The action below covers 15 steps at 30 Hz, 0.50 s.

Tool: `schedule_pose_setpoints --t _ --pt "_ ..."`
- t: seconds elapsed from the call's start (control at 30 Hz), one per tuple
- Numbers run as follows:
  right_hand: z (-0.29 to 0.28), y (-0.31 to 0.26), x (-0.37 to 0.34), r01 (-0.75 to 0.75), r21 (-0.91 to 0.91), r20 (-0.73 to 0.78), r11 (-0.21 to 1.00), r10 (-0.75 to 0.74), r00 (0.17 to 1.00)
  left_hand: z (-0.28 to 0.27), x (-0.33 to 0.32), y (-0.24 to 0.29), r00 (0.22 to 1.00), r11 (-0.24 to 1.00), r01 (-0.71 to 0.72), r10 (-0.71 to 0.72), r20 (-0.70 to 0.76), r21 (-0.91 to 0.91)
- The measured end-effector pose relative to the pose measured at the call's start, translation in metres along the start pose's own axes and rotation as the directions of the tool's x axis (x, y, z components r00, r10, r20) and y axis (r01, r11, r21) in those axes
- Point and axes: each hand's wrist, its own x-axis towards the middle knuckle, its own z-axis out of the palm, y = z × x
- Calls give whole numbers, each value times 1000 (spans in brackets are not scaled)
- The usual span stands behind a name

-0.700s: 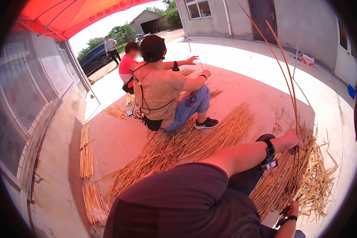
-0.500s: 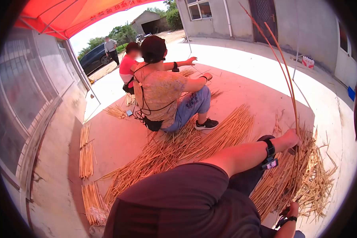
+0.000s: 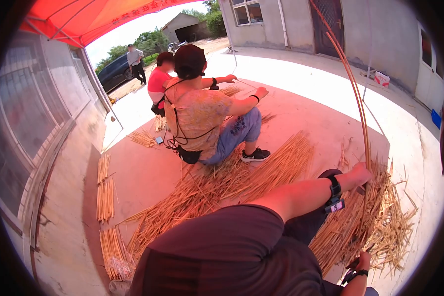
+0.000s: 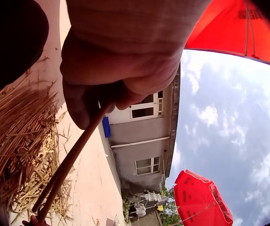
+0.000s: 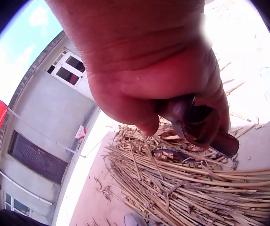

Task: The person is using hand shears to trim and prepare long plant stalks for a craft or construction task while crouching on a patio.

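At three o'clock, the left hand (image 3: 360, 176) pinches long stalks (image 4: 73, 153) leaning toward eleven: probably light, springy, splittable, best held mid-length. At four, the right hand (image 3: 364, 261) grips a dark tool (image 5: 225, 144).

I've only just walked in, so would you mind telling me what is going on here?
A person's left hand pinches long, slender stalks that rise well above it. The right hand, lower down, grips a dark object that I cannot identify, near a loose heap of stalks. Two other people sit low nearby.
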Motion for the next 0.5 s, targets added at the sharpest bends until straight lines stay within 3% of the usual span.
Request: schedule_pose_setpoints --t 0.1,0.4,0.5 --pt "-2 3 2 7 24 8 1000 -7 1000 -1 -1 0 998 998 56 -55 7 -37" --pt "-4 3 -11 -33 -2 -14 999 33 999 6 8 -6 999 999 6 -4 47 -46" --pt "-5 6 -18 -13 46 -12 999 13 1000 12 6 -8 999 999 -48 48 -17 -7"
